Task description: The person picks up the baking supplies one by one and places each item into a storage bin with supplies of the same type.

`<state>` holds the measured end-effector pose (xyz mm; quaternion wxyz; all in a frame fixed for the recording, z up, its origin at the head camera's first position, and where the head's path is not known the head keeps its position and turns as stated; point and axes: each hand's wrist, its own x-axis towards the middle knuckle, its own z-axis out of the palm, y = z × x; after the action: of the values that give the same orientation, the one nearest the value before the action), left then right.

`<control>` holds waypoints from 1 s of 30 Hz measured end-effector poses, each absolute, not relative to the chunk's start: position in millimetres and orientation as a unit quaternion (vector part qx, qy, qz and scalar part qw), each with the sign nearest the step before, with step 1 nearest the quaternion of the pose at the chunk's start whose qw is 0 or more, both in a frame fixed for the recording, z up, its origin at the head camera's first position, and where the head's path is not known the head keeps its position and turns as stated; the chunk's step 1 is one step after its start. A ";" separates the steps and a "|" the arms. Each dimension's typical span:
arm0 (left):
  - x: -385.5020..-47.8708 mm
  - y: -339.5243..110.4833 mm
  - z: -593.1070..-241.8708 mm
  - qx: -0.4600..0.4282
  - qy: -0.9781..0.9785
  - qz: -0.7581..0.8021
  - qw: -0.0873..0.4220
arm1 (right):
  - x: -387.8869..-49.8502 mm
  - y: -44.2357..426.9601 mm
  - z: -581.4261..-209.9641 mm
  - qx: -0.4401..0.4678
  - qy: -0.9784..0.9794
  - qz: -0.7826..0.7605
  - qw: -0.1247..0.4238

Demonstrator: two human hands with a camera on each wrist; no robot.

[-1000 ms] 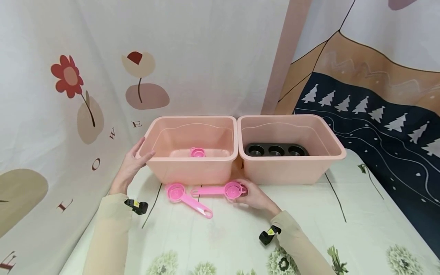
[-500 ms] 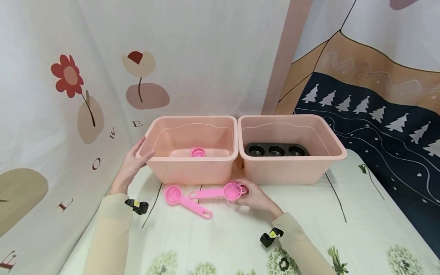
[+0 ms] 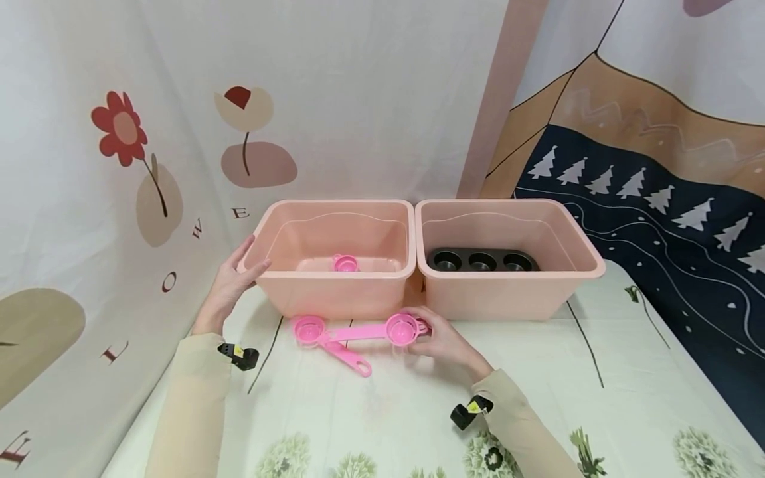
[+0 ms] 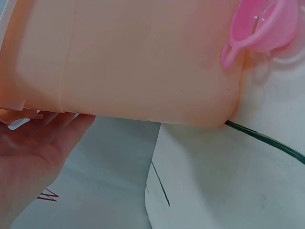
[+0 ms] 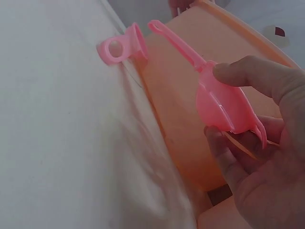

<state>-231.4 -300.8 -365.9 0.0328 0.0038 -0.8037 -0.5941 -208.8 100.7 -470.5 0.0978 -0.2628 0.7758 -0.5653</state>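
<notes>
Pink plastic in the right hand (image 3: 439,335): a strainer (image 3: 402,330), held just in front of the left bin (image 3: 335,297), by its right end. Thumb on top and fingers underneath, that hand is closed about the bowl, with the handle pointing away from the palm, toward the left bin's other end. It reaches over a second strainer (image 3: 309,330), just in front of the left bin; I can't tell whether the two touch. The left hand (image 3: 230,285) rests against the left bin's left end, fingers loosely extended and thumb out by the front rim

By my count, two strainers lie in front of the left bin and one pink cup (image 3: 345,263) sits inside it, partly hidden by the front wall. Two bins altogether: the right bin (image 3: 505,297) stands just to the right of the left bin, holding one dark tin (image 3: 495,255) with three hollows showing
</notes>
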 end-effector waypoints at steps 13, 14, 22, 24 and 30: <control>-248.2 -315.3 -389.7 0.007 -0.805 -0.592 0.043 | -193.8 97.3 -433.6 -0.297 0.776 -0.550 0.087; -248.3 -315.7 -389.7 0.006 -0.806 -0.590 0.042 | -191.5 97.0 -428.6 -0.299 0.775 -0.549 0.087; -249.8 -317.1 -390.3 0.001 -0.804 -0.594 0.037 | -186.3 95.6 -411.2 -0.300 0.783 -0.539 0.085; -249.6 -316.9 -390.0 0.003 -0.803 -0.594 0.037 | -185.4 95.5 -407.8 -0.299 0.785 -0.536 0.082; -247.7 -316.7 -388.8 0.004 -0.806 -0.590 0.041 | -183.2 96.1 -397.9 -0.302 0.784 -0.537 0.074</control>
<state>-247.7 -316.7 -388.8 0.0407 0.0036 -0.8062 -0.5903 -183.2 96.1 -397.9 0.0737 -0.3022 0.7844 -0.5366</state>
